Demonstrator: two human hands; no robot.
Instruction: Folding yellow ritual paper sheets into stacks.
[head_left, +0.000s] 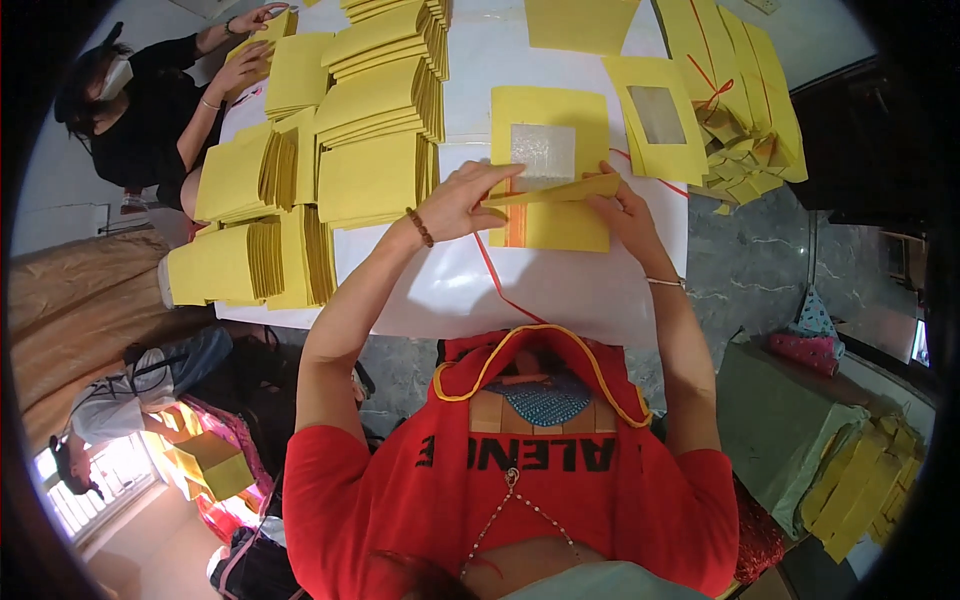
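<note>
In front of me on the white table lies a yellow paper envelope with a clear-looking window and an orange strip near its left side. A narrow folded flap stands up across its middle. My left hand grips the flap's left end, thumb below and fingers above. At the other end, my right hand pinches the flap between thumb and fingers. Beyond my right hand rests another yellow windowed piece.
Stacks of yellow folded envelopes fill the table's left side. A red ribbon trails toward me from the envelope. Tied yellow bundles stand at the far right. At the far left, a masked person handles yellow pieces.
</note>
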